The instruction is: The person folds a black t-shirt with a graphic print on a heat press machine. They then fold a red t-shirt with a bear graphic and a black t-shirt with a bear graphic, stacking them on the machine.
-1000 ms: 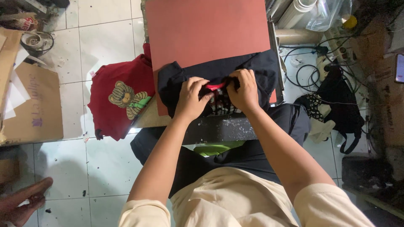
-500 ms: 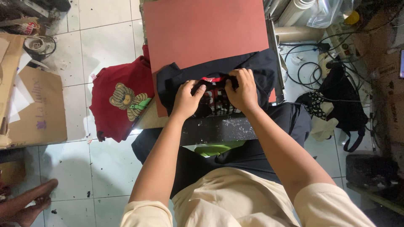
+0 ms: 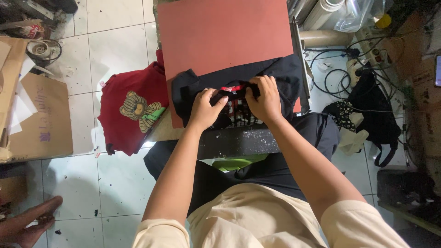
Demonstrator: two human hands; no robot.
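Seen from above, a person is bending over a red-brown pad (image 3: 225, 41). Both hands are gripping the collar of a black T-shirt (image 3: 285, 73) lying across the pad's near edge, the left hand (image 3: 206, 108) and right hand (image 3: 264, 98) pinching the fabric close together. A red shirt with a bear print (image 3: 133, 112) is hanging off the pad's left side. Black cables (image 3: 335, 78) are lying on the white tiled floor (image 3: 115, 41) to the right.
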